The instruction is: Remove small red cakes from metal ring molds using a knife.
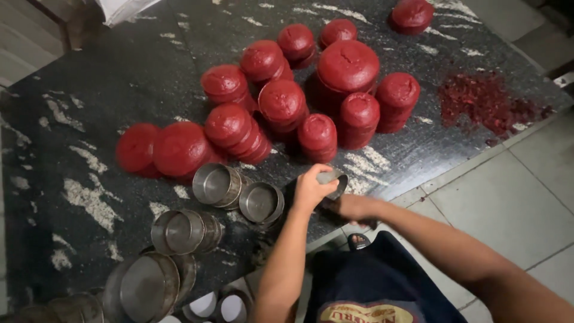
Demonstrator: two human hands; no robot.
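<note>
My left hand [310, 190] grips a small round metal cake tin [333, 179] at the near edge of the dark stone counter [107, 90]. My right hand [354, 208] sits just behind and below it, partly hidden; what it holds is unclear. Several round red cakes [281, 101] lie in a heap on the counter beyond the tin, one larger cake [348, 64] among them, some stacked.
Several empty metal tins [218, 184] lie on their sides to the left along the counter edge, with a bigger tin [142, 288] at the bottom left. Red crumbs [481, 101] are spread at the right. One cake [411, 14] sits apart, far right. Tiled floor [508, 197] lies right.
</note>
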